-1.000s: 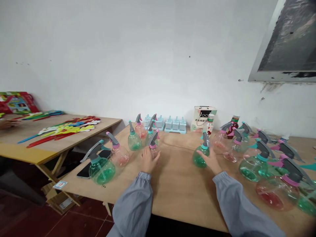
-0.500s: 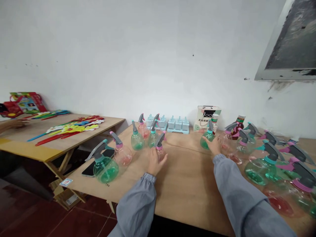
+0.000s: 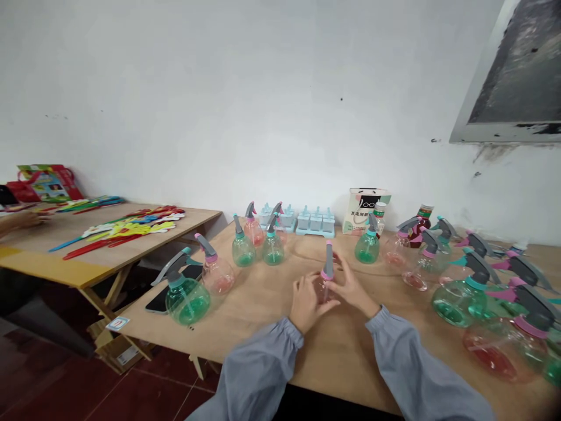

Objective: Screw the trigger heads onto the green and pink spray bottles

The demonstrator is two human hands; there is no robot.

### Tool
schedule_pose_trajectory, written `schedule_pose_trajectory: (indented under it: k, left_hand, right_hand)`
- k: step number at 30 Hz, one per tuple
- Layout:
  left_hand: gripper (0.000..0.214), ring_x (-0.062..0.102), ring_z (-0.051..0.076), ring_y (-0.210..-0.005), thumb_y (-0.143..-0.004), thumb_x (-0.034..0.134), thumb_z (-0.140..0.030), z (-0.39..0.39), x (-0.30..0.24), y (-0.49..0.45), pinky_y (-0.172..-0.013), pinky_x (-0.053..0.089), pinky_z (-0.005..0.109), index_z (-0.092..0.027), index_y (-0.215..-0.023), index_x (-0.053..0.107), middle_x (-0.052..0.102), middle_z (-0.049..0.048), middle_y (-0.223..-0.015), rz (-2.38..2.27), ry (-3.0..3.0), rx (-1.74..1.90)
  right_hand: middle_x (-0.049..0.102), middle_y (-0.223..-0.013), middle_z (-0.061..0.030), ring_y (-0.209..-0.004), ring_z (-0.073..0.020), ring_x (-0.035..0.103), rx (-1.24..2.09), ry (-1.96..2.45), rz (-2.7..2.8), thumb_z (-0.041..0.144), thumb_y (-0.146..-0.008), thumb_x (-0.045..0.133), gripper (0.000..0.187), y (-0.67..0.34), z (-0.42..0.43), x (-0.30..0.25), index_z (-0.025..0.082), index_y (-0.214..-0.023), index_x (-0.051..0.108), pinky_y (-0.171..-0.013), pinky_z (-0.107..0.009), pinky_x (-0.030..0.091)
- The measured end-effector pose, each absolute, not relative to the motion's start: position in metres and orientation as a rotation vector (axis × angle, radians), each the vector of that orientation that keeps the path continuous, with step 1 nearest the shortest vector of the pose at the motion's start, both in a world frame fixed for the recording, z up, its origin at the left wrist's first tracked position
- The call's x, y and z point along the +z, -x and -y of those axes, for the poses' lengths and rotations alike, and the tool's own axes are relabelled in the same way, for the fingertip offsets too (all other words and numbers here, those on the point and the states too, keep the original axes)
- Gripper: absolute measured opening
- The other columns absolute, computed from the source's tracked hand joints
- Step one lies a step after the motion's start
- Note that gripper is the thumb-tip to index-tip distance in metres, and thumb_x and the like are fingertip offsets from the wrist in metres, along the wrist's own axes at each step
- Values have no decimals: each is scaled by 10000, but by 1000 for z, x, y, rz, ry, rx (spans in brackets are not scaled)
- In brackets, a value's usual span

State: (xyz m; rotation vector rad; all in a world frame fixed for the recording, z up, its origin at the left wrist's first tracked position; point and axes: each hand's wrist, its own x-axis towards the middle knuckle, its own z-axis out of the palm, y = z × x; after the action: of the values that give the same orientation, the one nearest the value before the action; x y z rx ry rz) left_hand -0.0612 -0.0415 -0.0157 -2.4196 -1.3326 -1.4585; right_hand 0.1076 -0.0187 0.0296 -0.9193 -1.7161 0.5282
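Between my two hands, near the middle of the table, a pink spray bottle (image 3: 325,285) with a grey trigger head stands upright. My left hand (image 3: 307,304) wraps its left side, and my right hand (image 3: 350,286) grips it from the right, with fingers around the neck and body. Most of the bottle's body is hidden by my fingers. Behind my hands, to the right, a green spray bottle (image 3: 367,250) stands on its own. Two more green ones, the nearer a green spray bottle (image 3: 274,251), stand to the left with pink ones.
Several spray bottles (image 3: 460,301) crowd the right side. A large green spray bottle (image 3: 188,301) and a phone (image 3: 156,301) lie at the left edge. Blue ice-pop moulds (image 3: 315,223) and a paper bag (image 3: 362,213) stand by the wall. Another table (image 3: 109,263) holds colourful hand-shaped items.
My left hand has moved right with the pink spray bottle, which is turned now. My right hand has left the green spray bottle and come left onto the pink one.
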Motion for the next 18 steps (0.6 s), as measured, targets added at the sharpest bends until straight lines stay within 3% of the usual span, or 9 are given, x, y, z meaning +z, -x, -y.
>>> schedule_pose_trajectory:
  k: [4,10,12,14,16,18]
  left_hand:
    - [747,576,333,-1226,-783,697,-618,46,-6,56,-975,453,503,-187,-1335,440,587,194,-1319,1116,2538,-1514]
    - [407,598,262,-1131,-929,524,-457,-8,21,113,-984,461,448,-187,-1230,480,603,139,-1181,1441,1927,-2079]
    - [501,511,302,-1276,-881,589,-440,-33,27,133,-1080,389,498,-176,-1282,446,538,172,-1312,1635,1717,-2055]
    - [738,383,372,-1399,-800,697,-432,-55,28,149,-1128,313,568,-152,-1388,349,418,228,-1463,1875,1610,-1963]
    - [938,305,427,-1443,-746,765,-418,-71,24,159,-1131,276,619,-128,-1463,236,328,277,-1533,2053,1654,-1865]
    - [986,300,441,-1445,-754,766,-406,-81,16,163,-1125,270,634,-114,-1491,179,318,303,-1539,2114,1761,-1804]
  right_hand:
    - [674,-890,-56,-937,-254,637,650,932,1740,529,-795,670,357,-110,22,31,217,-968,668,-929,-422,514]
    - [644,-885,-37,-793,-191,600,828,945,1732,526,-770,658,306,-122,24,38,256,-914,651,-737,-338,526]
    - [613,-801,-10,-734,-173,573,851,969,1773,491,-774,664,243,-123,30,42,257,-827,625,-704,-317,506]
    - [580,-737,10,-683,-156,546,867,989,1809,470,-780,673,231,-124,35,47,251,-780,599,-673,-303,486]
    - [561,-706,22,-648,-144,526,903,988,1838,464,-787,683,237,-126,39,51,246,-773,590,-642,-292,472]
    - [565,-699,25,-638,-140,525,937,965,1844,472,-785,699,253,-128,40,53,243,-772,594,-631,-289,470]
